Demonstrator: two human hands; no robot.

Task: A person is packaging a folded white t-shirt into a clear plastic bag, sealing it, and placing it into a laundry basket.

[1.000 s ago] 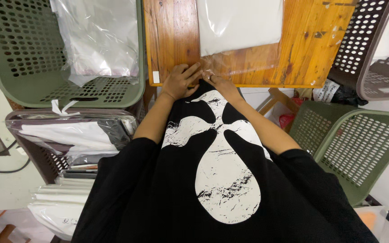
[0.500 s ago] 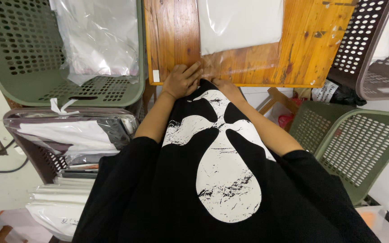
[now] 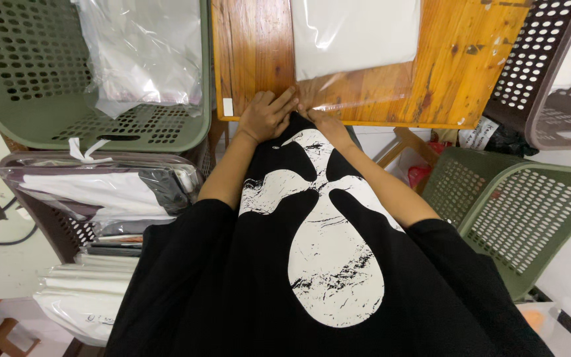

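Nearest the camera is the person's black shirt [image 3: 232, 291] w/ a big cracked white print [image 3: 328, 264]. It fills the lower middle of the view, and both bare forearms run up from it to the table edge.

Left hand [image 3: 269, 116] lies flat at the near edge of the wooden table [image 3: 252, 53], fingers together and stretched fwd, pressing down. It's not clamped round anything; fingertips touch the loose end of a clear bag [image 3: 358, 39]. Right hand [image 3: 325, 119] is just beside it, the two nearly touching. It's mostly hidden behind the shirt, so can't tell if its fingers pinch the plastic or only rest there.

The bag lies flat on the table, middle to far side, w/ a folded white cloth [image 3: 355, 33] inside. Its empty clear flap [image 3: 358, 96] runs back toward the hands and ends near the table's front edge. A small white sticker [image 3: 228, 106] sits on the wood left of the left hand.

To the person's left, low down, a dark basket [image 3: 54, 225] holds bagged clothes. Under it is a pile of more bagged white pieces [image 3: 80, 297]. Further off on that side, a green basket [image 3: 41, 79] w/ crumpled clear plastic [image 3: 143, 53] in it, touching the table's left side.

To the right, near, a green basket [image 3: 523, 205] tipped at an angle. Past it, at the table's right end, a brown one [image 3: 550, 73]. Between them, under the table edge, some dark and red bits, too small to make out.
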